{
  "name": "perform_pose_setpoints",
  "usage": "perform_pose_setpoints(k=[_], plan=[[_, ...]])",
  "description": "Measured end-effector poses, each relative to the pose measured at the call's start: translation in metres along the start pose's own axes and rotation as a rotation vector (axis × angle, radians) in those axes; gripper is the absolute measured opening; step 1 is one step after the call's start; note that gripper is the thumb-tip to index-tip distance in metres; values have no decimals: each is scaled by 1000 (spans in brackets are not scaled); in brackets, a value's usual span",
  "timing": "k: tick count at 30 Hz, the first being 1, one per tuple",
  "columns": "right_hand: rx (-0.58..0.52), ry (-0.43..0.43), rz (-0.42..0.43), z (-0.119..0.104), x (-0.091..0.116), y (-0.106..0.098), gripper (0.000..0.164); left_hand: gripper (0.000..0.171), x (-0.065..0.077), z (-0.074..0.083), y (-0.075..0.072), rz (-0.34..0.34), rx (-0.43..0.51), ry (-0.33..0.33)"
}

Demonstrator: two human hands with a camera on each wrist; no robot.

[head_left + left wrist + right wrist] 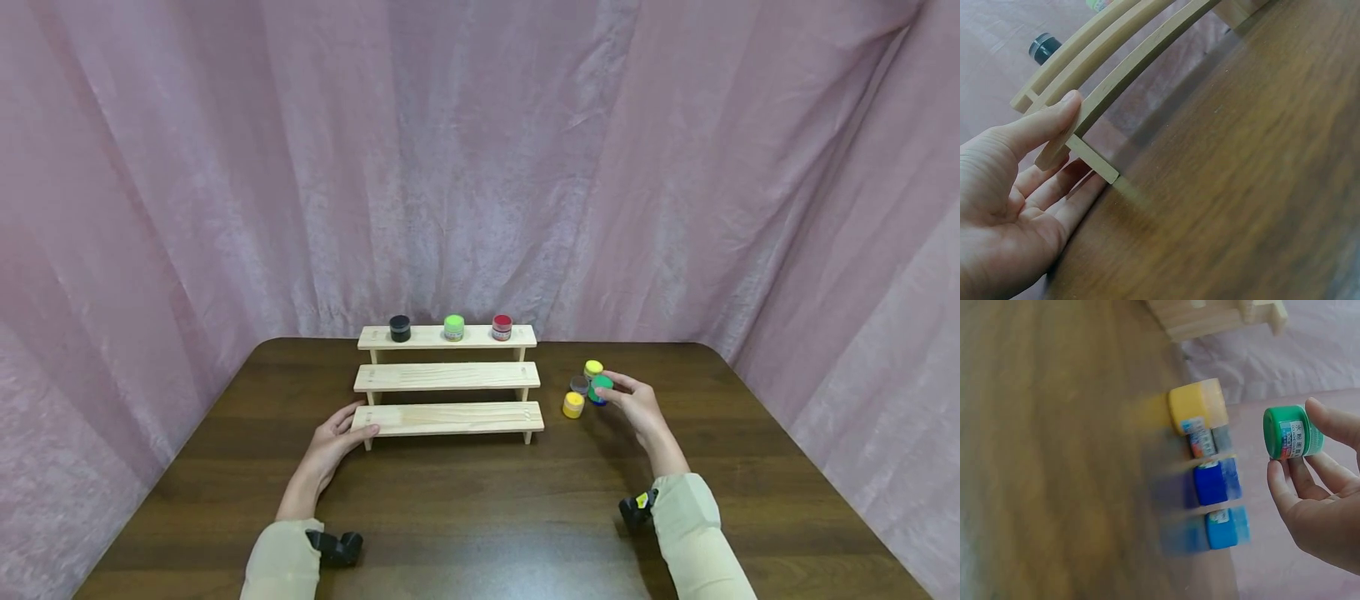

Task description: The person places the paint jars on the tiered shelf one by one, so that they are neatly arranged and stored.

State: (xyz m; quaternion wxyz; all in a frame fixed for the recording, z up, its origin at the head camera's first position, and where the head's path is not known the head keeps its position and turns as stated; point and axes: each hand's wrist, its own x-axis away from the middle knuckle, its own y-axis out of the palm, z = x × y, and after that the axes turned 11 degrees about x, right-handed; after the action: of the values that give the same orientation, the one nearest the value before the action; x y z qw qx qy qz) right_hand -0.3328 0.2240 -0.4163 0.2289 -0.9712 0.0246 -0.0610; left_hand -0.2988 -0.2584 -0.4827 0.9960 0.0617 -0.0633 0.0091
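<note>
My left hand (pixel 330 450) grips the left end of the lowest step of a three-tier wooden display stand (pixel 450 419). In the left wrist view the thumb lies on top of the step (pixel 1141 56), with the other fingers underneath, beside the stand's leg. To the right of the stand, my right hand (pixel 641 412) pinches a small green paint jar (pixel 1285 432) between thumb and fingers. The jar is held above the table, close to several other jars, among them a yellow one (pixel 1188 407), a blue one (pixel 1217 481) and a light blue one (pixel 1227 527).
On the stand's top step are a black jar (pixel 401 329), a light green jar (pixel 453 328) and a red jar (pixel 502 327). Everything stands on a brown wooden table (pixel 465 508). A pink curtain (pixel 480 167) hangs behind and at the sides.
</note>
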Motion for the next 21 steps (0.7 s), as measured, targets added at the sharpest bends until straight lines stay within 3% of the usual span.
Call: perform_pose_setpoints(k=[9, 21], plan=[[-8, -23, 16, -32, -5, 3, 57, 77, 2, 0, -3, 1, -15, -4], [23, -112, -13, -72, -10, 26, 54, 76, 2, -1, -1, -13, -37, 12]])
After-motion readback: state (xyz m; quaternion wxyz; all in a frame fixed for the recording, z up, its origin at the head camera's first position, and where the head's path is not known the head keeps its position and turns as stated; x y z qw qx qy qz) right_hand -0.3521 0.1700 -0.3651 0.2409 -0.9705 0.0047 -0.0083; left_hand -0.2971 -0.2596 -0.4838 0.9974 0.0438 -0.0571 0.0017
